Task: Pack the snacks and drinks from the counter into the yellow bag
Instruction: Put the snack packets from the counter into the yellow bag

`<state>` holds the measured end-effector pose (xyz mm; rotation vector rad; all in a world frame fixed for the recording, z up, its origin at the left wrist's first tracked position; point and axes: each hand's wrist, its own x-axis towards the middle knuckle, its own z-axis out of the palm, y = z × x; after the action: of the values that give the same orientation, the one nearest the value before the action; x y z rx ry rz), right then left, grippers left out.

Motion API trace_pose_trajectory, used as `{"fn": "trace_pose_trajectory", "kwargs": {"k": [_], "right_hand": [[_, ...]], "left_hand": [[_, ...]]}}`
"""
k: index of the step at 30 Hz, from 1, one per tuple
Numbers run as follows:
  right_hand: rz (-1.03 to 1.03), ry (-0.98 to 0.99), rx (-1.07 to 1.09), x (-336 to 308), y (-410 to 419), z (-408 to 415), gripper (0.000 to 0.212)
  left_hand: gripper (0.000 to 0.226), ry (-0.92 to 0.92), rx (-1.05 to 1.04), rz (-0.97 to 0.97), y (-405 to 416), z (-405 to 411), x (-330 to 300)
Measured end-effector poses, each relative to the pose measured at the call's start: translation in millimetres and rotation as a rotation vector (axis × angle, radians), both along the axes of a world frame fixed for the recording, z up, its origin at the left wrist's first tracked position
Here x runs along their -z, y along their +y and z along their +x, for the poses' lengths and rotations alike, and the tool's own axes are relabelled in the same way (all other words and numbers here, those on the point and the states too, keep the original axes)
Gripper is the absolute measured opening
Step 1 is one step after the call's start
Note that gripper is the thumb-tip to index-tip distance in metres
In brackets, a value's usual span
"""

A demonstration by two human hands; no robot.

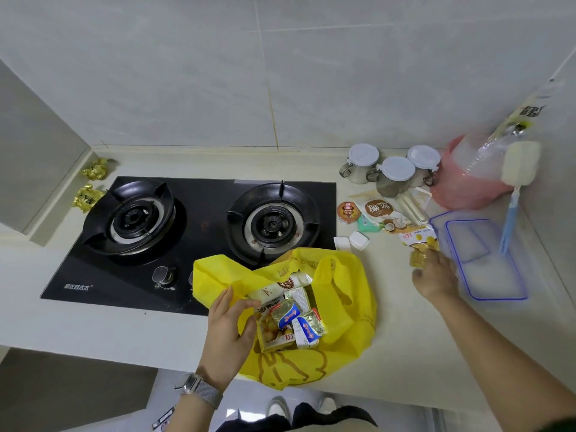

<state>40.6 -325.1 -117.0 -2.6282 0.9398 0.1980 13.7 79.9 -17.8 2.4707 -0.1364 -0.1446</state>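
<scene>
Head view: beige counter (405,322), black two-burner hob (202,232), tiled wall (280,73).

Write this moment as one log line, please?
left hand: holds yellow bag open | right hand: grips yellow snack packet | in bag: several snacks | still on counter: more packets

Home kitchen: gas hob (199,238), tiled wall (280,73).

White Chinese brand writing on the black stove (199,244), front left, too small to read. Big brown Chinese letters on the coconut snack packet (381,213). Letters "LIX" upside down on a packet (274,333) inside the yellow bag (349,325). Black Chinese letters on the hanging bag (530,112).
</scene>
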Motion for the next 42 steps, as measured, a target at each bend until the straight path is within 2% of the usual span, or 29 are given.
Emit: {"fn": "trace_pose_trajectory", "kwargs": {"k": [7,14,22,28,31,36,40,42], "right_hand": [[-0.103,-0.019,-0.095,5.7,2.0,-9.2,0.051],[-0.082,-0.055,-0.142,10.1,8.9,-11.0,0.044],[0.05,-0.347,-0.091,3.6,27.9,-16.8,0.023],[0.333,-0.62,0.076,-41.9,66.5,-24.8,0.022],[0.511,-0.688,0.112,-66.4,84.9,-29.4,0.016],[0.741,-0.728,0.118,-87.1,110.4,-36.2,0.014],[0.992,-0.686,0.151,-95.8,138.8,-42.5,0.016],[1.056,-0.621,0.11,-99.7,154.9,-47.5,0.014]], "left_hand": [[0.026,0.012,-0.011,0.025,-4.3,3.6,1.8],[0.027,0.022,-0.005,0.034,-10.5,5.3,0.8],[0.027,0.026,0.005,0.038,-10.6,3.8,1.7],[0.026,0.051,-0.012,0.044,-8.8,2.0,1.2],[0.026,0.053,-0.02,0.035,-7.2,0.8,0.2],[0.026,0.031,-0.022,0.024,-2.0,-1.8,-1.2],[0.026,0.023,-0.035,0.023,5.1,-4.0,-0.7],[0.025,0.02,-0.057,0.012,7.5,-5.4,-2.5]]}}
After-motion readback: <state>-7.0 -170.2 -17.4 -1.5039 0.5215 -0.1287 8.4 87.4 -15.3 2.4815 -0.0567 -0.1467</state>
